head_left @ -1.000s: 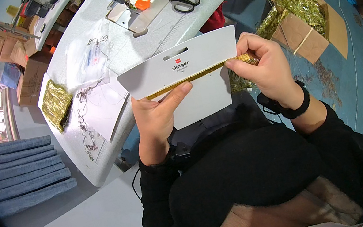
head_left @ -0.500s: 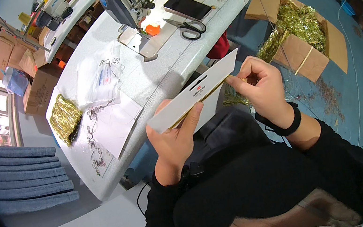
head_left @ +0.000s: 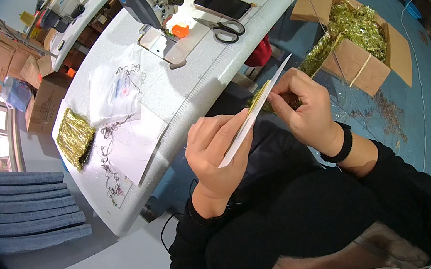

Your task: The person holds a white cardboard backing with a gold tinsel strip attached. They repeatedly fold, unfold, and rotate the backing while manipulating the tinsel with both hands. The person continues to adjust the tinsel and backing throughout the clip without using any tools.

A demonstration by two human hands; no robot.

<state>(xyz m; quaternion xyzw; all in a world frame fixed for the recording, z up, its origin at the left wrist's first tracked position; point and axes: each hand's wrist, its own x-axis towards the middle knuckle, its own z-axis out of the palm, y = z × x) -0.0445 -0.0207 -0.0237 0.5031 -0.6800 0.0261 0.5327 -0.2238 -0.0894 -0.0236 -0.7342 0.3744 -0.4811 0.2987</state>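
Head view: scissors (head_left: 227,28), phone (head_left: 222,4) lie on table (head_left: 201,80) beyond hands.

Black long sleeves (a black wristband (head_left: 340,143) on the right).

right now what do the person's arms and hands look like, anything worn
Both arms wear long black sleeves down to the wrists. The right hand has a black band around its wrist. The left hand is bare, with no glove or ring visible.
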